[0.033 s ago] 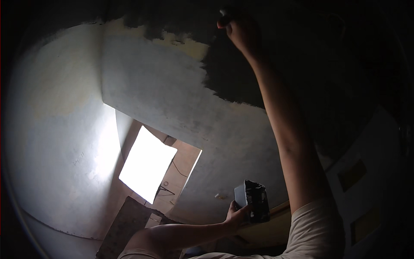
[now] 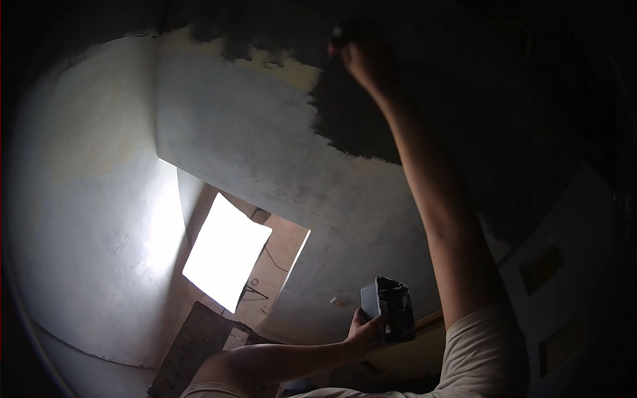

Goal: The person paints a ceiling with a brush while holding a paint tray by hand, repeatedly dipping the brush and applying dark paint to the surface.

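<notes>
My right hand [image 2: 366,61] is raised high against the wall, closed on a small tool [image 2: 340,32] that is too dark to identify. It touches the edge of a dark grey painted patch [image 2: 358,126], which covers the upper right of the pale wall [image 2: 245,146]. My left hand [image 2: 363,330] is low in the view and holds a small rectangular container [image 2: 390,308] smeared inside with dark paint.
A bright window opening [image 2: 225,255] glows lower left of centre, beside a wall corner. A second pale wall [image 2: 86,199] fills the left. A rough dark slab [image 2: 192,351] sits below the opening. At the right stands a pale panel [image 2: 564,225] with yellowish rectangles.
</notes>
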The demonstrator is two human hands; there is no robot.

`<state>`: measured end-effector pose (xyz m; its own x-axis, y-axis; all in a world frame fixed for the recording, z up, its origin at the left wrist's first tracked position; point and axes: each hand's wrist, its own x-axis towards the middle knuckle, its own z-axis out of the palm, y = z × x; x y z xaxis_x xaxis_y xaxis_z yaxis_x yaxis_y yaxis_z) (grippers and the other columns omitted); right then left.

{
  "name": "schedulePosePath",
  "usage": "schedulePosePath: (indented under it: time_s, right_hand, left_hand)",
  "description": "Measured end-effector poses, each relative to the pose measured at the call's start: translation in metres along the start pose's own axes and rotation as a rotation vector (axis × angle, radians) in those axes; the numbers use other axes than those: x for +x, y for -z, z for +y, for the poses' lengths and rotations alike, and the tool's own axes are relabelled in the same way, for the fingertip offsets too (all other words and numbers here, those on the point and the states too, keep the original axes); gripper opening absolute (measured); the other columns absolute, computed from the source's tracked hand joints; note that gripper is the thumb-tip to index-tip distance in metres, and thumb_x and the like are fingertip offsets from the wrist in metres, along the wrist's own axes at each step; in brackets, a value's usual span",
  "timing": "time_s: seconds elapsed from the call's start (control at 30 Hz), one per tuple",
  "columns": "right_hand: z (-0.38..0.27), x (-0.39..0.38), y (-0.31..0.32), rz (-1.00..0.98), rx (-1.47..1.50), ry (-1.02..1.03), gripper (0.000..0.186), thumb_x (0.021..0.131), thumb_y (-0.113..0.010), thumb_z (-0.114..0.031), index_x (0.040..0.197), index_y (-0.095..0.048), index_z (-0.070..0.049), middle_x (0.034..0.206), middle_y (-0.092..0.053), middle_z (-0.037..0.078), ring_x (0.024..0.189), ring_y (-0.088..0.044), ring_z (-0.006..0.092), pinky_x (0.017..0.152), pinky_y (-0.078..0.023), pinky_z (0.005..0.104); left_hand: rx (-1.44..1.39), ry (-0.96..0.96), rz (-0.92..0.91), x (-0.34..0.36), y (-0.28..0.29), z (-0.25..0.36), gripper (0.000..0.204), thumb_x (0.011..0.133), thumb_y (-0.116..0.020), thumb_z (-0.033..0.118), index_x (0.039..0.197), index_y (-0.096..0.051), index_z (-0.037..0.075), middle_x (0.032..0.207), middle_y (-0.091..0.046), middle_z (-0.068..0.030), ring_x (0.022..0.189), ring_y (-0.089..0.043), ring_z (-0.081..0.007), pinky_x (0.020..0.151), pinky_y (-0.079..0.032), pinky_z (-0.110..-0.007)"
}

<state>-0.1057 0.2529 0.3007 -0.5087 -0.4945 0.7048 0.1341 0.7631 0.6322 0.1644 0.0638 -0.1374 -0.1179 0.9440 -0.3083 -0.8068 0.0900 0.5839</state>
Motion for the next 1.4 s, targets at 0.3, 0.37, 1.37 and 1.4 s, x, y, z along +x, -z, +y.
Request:
schedulePosePath:
  time_s: [0.3,0.37,1.37,1.4]
  right_hand:
    - [-0.046,-0.058,-0.047,-0.198,0.508,-0.371,0.023,0.092,-0.075,-0.018,0.112,-0.070,-0.006,0.100,-0.075,0.014,0.092,-0.073,0.0327,0.083,-0.059,0.0412]
    - [-0.015,-0.022,-0.035,-0.043,0.215,-0.174,0.017,0.093,-0.074,-0.019,0.105,-0.072,-0.006,0.100,-0.076,0.014,0.092,-0.074,0.0304,0.082,-0.058,0.0393]
    - [-0.083,-0.156,-0.048,-0.444,0.258,-0.126,0.032,0.084,-0.074,-0.005,0.116,-0.072,-0.008,0.108,-0.072,0.015,0.107,-0.068,0.0295,0.090,-0.057,0.0438]
    - [-0.088,-0.170,-0.050,-0.440,0.334,-0.177,0.032,0.086,-0.076,-0.008,0.117,-0.072,-0.008,0.108,-0.072,0.015,0.104,-0.069,0.0289,0.089,-0.058,0.0425]
  left_hand:
    - [0.026,0.020,0.027,-0.004,-0.001,0.005,0.074,0.091,-0.079,0.024,0.148,-0.036,0.006,0.131,-0.059,-0.0114,0.121,-0.062,-0.0253,0.094,-0.059,-0.041]
    - [0.037,0.091,0.056,-0.003,0.000,0.004,0.074,0.091,-0.079,0.024,0.148,-0.036,0.005,0.131,-0.058,-0.0111,0.121,-0.062,-0.0252,0.093,-0.059,-0.041]
    - [-0.021,0.062,0.004,0.001,0.000,0.004,0.081,0.085,-0.084,0.023,0.149,-0.035,0.012,0.131,-0.059,-0.0117,0.114,-0.066,-0.0240,0.087,-0.062,-0.044]
    - [-0.031,0.060,-0.011,0.002,-0.001,0.004,0.082,0.085,-0.084,0.023,0.149,-0.035,0.012,0.132,-0.058,-0.0120,0.114,-0.066,-0.0246,0.088,-0.063,-0.045]
